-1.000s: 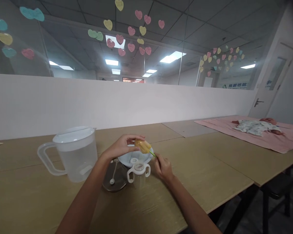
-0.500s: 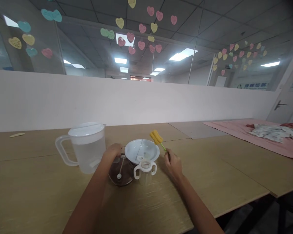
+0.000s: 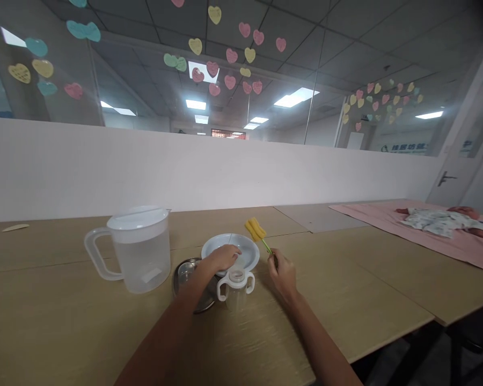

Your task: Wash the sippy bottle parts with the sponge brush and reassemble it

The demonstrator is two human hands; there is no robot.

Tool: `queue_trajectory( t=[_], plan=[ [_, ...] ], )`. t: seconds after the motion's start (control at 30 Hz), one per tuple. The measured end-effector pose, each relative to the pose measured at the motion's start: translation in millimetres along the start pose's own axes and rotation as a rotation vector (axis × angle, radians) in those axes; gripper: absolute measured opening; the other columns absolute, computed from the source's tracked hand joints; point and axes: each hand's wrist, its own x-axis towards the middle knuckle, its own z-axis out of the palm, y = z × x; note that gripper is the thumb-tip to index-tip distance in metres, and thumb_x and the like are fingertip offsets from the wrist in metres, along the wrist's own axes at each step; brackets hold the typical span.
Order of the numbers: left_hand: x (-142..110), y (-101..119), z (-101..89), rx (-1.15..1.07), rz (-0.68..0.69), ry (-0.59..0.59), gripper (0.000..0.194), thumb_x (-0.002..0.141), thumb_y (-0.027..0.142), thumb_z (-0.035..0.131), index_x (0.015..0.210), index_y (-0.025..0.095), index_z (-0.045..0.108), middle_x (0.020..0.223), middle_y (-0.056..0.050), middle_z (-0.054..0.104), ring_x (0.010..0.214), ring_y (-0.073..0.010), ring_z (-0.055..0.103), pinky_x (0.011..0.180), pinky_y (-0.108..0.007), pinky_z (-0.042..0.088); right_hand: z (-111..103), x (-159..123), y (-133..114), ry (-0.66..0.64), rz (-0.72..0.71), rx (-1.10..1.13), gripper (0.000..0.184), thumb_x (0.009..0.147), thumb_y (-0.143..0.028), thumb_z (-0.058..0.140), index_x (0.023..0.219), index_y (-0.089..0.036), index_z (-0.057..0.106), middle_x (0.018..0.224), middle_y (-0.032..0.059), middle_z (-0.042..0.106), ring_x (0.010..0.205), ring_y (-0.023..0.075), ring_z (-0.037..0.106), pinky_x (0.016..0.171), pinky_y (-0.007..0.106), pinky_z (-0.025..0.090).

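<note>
- Yellow sponge at its tip, the sponge brush (image 3: pixel 255 229) is up in the air just beyond the right side of the white bowl (image 3: pixel 251 262), tilted on its thin green handle (image 3: pixel 268 246).
- The right hand (image 3: pixel 284 272) is closed around the lower end of that handle, fingers curled in.
- The left hand (image 3: pixel 225 257) is over the bowl, palm down, fingers partly bent and reaching inside; whether they have hold of anything, I cannot tell.
- The step in hand looks like a reach into the bowl with the left, while the right keeps the brush out of the way.
- From this pose, a grasp in the bowl would call for closing the left fingertips low inside it, and lifting out would call for a path above the rim and the bottle.
- The clear bottle (image 3: pixel 236 292) stands upright right in front of the bowl, mouth open, a white handle on each side; it is the likeliest thing to get knocked.
- The left forearm crosses the round metal tray (image 3: pixel 204 304), partly hiding it and the clear cup (image 3: pixel 185 273) on it.
- Left of the tray, the lidded plastic pitcher (image 3: pixel 143 262) stands on the wooden table (image 3: pixel 326 311).
- Far right, a doll-like figure (image 3: pixel 434 220) lies on a pink cloth (image 3: pixel 370 225).
</note>
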Motion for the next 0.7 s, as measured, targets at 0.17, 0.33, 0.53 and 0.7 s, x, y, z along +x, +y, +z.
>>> queue_trajectory(
  t=[0.17,0.33,0.53,0.7],
  plan=[
    [9,-2,7.6,-0.046,-0.079,0.092,0.016,0.071,0.02,0.052,0.076,0.016,0.067,0.08,-0.007,0.068,0.077,-0.0202,0.062,0.07,-0.027,0.045,2,0,-1,0.014,-0.032,-0.005,0.033,0.083,-0.026,0.029,0.091,-0.013,0.059,0.06,0.0047,0.06,0.052,0.0142,0.052,0.05,0.022,0.033],
    [5,-9,-19.0,-0.142,-0.157,0.256,0.02,0.074,0.025,0.051,0.082,0.015,0.067,0.085,-0.007,0.069,0.08,-0.0172,0.062,0.071,-0.024,0.044,-3,1,-2,0.041,0.003,0.007,0.032,0.082,-0.026,0.031,0.087,-0.013,0.059,0.057,0.0031,0.058,0.05,0.0133,0.05,0.049,0.022,0.032],
    [-7,-1,-47.7,-0.276,-0.178,0.365,0.029,0.075,0.035,0.048,0.079,0.014,0.068,0.073,-0.004,0.069,0.069,-0.015,0.062,0.063,-0.022,0.045,-3,-2,-5,0.0,-0.157,0.081,0.03,0.081,-0.023,0.033,0.089,-0.013,0.061,0.06,0.0021,0.058,0.05,0.0105,0.05,0.052,0.02,0.035],
    [-13,12,-58.9,-0.349,-0.198,0.443,0.032,0.074,0.039,0.05,0.078,0.012,0.068,0.068,-0.005,0.069,0.064,-0.0147,0.062,0.059,-0.022,0.044,-2,-3,-4,0.087,-0.128,-0.006,0.032,0.081,-0.021,0.033,0.089,-0.012,0.063,0.064,0.0047,0.06,0.053,0.0112,0.051,0.052,0.02,0.035]
  ],
)
